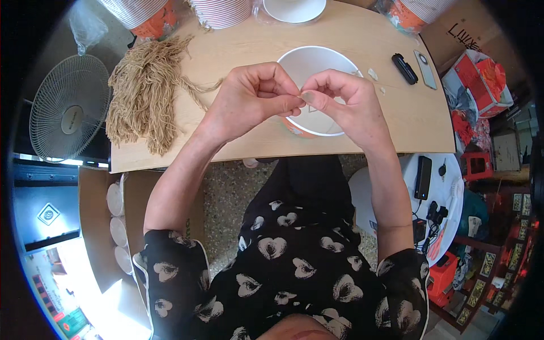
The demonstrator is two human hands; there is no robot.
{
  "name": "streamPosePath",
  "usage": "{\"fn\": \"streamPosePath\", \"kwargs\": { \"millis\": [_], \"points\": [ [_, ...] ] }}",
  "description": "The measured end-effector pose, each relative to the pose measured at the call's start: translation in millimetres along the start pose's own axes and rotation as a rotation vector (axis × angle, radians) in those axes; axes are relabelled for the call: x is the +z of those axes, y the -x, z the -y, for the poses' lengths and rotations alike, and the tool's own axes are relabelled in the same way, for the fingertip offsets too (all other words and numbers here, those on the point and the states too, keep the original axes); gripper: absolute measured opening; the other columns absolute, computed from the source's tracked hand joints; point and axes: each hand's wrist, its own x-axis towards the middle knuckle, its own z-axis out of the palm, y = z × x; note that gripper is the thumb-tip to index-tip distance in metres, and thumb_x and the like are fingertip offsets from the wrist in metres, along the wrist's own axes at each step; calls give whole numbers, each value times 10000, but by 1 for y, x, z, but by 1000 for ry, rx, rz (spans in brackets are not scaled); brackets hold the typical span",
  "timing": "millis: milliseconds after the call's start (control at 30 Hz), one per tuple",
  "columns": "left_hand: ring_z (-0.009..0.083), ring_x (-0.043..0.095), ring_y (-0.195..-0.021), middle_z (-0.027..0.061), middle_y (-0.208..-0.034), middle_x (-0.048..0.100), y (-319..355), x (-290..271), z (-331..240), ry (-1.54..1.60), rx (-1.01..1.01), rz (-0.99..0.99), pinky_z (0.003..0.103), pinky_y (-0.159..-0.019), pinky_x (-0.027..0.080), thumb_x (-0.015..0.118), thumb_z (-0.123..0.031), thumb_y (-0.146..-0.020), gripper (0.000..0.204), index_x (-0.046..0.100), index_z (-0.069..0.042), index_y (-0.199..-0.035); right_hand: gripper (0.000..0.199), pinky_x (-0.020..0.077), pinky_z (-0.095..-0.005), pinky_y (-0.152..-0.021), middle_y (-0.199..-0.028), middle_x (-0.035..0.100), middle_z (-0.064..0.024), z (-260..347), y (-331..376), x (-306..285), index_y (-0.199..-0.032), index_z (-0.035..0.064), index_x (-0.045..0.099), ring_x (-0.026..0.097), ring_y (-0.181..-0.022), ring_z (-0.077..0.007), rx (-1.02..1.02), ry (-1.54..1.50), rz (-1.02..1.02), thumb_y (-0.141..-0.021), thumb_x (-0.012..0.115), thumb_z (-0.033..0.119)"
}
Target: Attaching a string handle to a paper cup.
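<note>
Both hands meet at the fingertips, thumb against forefinger: the left hand (243, 99) and the right hand (352, 105) appear to pinch a small, thin, pale item (310, 107), largely hidden by the fingers, its kind uncertain. Beneath the hands stands a round paper tub (326, 61), white inside and orange outside, partly covered by both. Left of the left hand lies a bundle of tan twisted cord (150, 90), its loose strands trailing toward the wrist. Right of the right hand lie a black elongated object (404, 68), hard to identify, and a smartphone (425, 69). Beyond the hands, stacked paper tubs (224, 12) are cut off above; farther right, a brown carton (498, 59) bears dark lettering.
</note>
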Motion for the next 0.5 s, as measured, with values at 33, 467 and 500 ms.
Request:
{"fn": "streamPosePath", "kwargs": {
  "millis": [33,467,500],
  "points": [
    [141,719,-832,106,-908,730,-1,0,0,8,-1,4,245,-761,594,714,4,-895,81,644,19,-935,98,498,-244,-742,-854,692,-4,-1,0,0,-970,-21,687,601,-779,-68,-20,48,18,-916,672,60],
    [133,700,-907,115,-1007,732,0,2,-4,-17,-39,19,259,-813,578,699,-8,-896,288,611,15,-1169,98,478,-220,-698,-815,633,-37,-2,-1,3,-968,-3,585,594,-733,-86,122,-190,70,-997,563,89],
    [133,700,-907,115,-1007,732,1,2,-5,-16,-40,18,259,-813,578,699,-8,-896,288,611,15,-1169,96,461,-220,-672,-785,610,-29,0,-1,1,-976,0,575,565,-706,-80,146,-178,82,-1004,547,88]
  ]
}}
